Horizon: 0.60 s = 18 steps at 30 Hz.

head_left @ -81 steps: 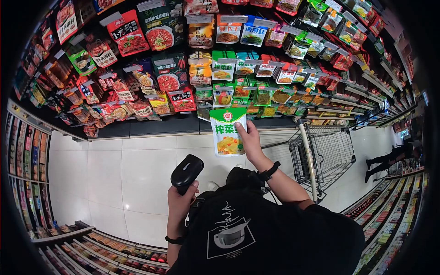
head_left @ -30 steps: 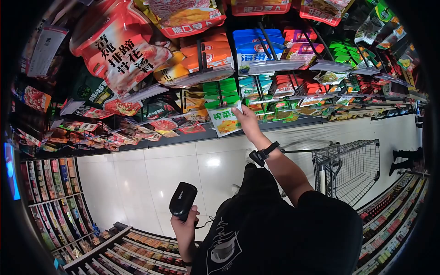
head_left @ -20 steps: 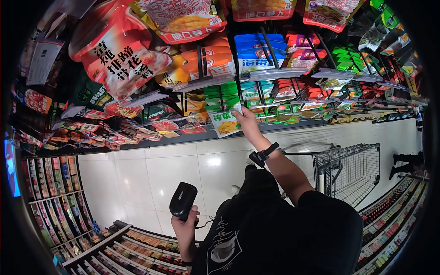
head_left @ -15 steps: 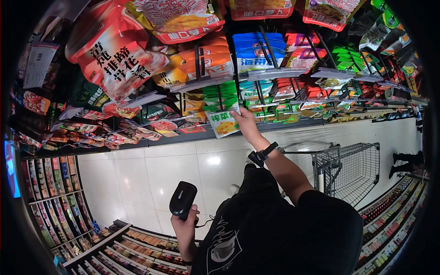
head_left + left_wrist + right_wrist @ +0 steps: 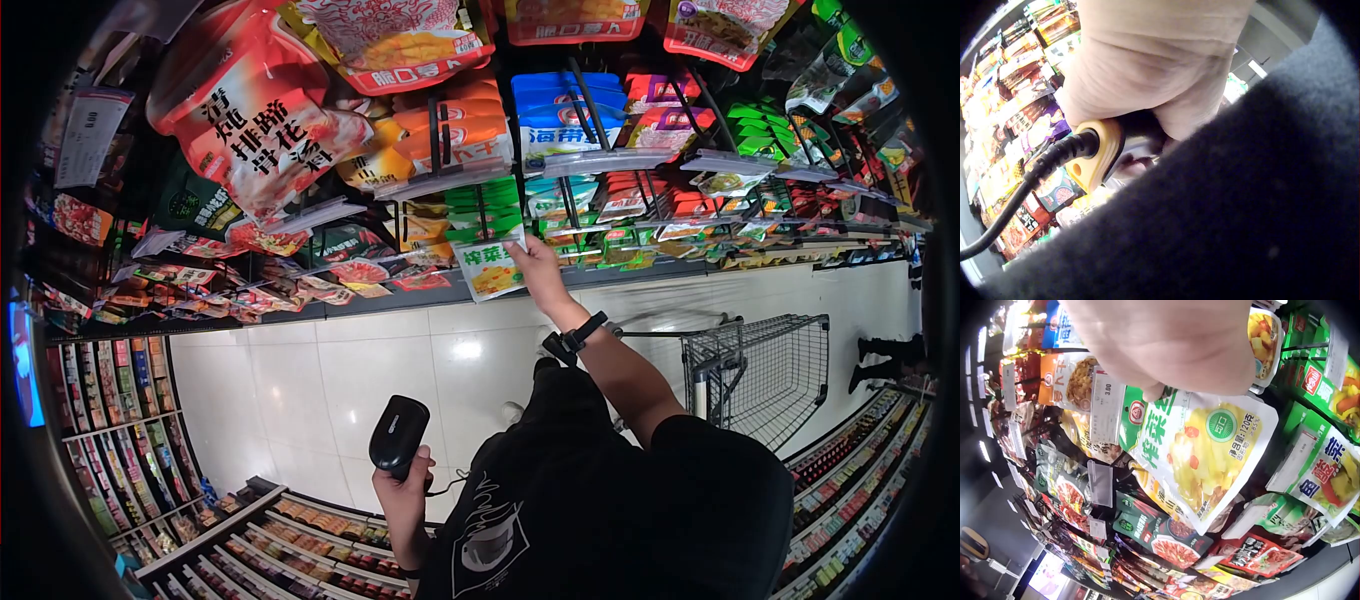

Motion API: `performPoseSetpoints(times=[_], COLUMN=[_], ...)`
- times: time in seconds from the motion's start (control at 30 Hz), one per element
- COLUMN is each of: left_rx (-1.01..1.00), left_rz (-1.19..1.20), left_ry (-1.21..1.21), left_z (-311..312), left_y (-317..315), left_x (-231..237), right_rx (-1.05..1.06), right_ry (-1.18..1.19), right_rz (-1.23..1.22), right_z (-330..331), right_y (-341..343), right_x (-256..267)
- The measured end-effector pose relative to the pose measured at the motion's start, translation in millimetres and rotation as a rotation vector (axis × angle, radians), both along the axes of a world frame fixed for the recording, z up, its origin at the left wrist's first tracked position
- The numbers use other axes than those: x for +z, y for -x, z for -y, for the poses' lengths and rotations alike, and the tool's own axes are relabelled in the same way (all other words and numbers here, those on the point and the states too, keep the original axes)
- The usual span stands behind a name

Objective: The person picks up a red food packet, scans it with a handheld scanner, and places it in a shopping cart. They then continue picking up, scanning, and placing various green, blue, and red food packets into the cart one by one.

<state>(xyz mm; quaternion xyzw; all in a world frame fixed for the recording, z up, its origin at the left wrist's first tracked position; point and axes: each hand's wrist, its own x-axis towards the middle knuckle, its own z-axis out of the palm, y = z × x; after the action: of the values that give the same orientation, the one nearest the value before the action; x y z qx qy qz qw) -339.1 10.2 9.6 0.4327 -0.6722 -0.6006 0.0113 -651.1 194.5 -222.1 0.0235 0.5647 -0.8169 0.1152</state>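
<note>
My right hand (image 5: 541,270) pinches the upper right edge of a white and green packet of pickled mustard shreds (image 5: 490,272). That packet is at the front of a hanging row of matching green-topped packets (image 5: 483,205). In the right wrist view, the packet (image 5: 1204,465) faces out with its yellow food picture, and the hand (image 5: 1172,347) covers part of its upper edge. Low down beside the body, my left hand (image 5: 404,490) grips the handle of a black barcode scanner (image 5: 400,432). Its cord (image 5: 1054,159) trails from the yellow-collared handle end in the left wrist view.
Pegs with blue seaweed packets (image 5: 566,125) and large red soup-seasoning pouches (image 5: 255,120) surround the hand. A price tag (image 5: 1107,406) hangs beside the packet. A wire shopping cart (image 5: 765,365) stands to the right on the tiled floor (image 5: 370,370); a person's legs (image 5: 885,350) are farther off.
Since the earliest frame, the right hand has carried the packet from before the body to the hanging row, and the rack appears closer. Over the last second, both hands stay almost still.
</note>
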Motion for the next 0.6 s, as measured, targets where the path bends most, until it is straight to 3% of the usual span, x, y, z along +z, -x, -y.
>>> performPoseSetpoints(times=[0.6], left_rx=[-0.011], left_rz=[-0.005], left_ry=[0.019], left_z=[4.1], left_y=[-4.4], left_x=[-1.7], right_rx=[-0.096], right_ry=[-0.063], right_rz=[0.016], right_z=[6.7], right_y=[9.7], right_x=[-11.4])
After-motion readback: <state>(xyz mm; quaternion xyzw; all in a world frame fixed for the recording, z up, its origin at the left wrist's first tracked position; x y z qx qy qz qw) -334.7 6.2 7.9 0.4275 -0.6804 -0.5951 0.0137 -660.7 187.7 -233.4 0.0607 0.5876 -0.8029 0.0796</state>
